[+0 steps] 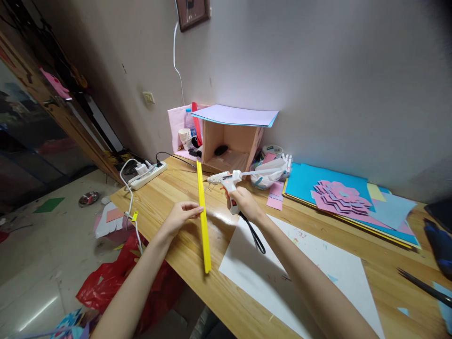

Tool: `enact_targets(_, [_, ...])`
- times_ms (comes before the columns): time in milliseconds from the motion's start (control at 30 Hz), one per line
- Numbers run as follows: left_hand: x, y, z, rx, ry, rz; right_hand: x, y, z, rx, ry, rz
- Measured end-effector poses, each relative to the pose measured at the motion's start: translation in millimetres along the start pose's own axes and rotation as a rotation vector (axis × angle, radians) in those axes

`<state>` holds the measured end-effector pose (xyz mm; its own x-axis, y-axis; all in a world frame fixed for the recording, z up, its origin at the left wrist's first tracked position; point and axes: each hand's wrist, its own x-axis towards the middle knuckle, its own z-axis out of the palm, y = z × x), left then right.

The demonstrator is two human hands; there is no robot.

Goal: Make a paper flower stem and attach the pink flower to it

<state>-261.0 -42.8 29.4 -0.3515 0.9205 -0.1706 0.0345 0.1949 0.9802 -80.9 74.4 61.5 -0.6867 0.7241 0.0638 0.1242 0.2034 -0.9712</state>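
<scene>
Between thumb and fingers, my left hand (183, 215) pinches a long, narrow yellow folded paper strip (205, 235), held nearly upright above the table. My right hand (245, 202) is wrapped round the handle of a white hot glue gun (231, 181) with a red switch. Its nozzle points left at the upper part of the strip; whether they touch I cannot tell. A clear glue stick (263, 172) sticks out of the gun's back, and a black cord hangs below the handle.
A white sheet (318, 282) lies on the wooden table (187, 268). Coloured paper (328, 176) with pink flower cutouts is stacked at right, near scissors (423, 286). A box (229, 136) stands against the wall. A power strip (146, 175) sits at the left edge, a red bag (109, 278) below.
</scene>
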Motion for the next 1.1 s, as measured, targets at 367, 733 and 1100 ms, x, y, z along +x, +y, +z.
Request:
enact_targets(367, [1.4, 1.8, -0.1, 0.026, 0.0, 0.021, 0.7, 3.2, 0.3, -0.031, -0.02, -0.039])
enact_targets(733, [1.8, 3.9, 0.9, 0.017, 0.032, 0.006, -0.2, 2.2, 1.0, -0.055, -0.036, -0.046])
enact_targets(1100, [5.0, 2.0, -4.6, -0.006, 0.078, -0.027, -1.6, 1.7, 2.1, -0.084, -0.062, -0.054])
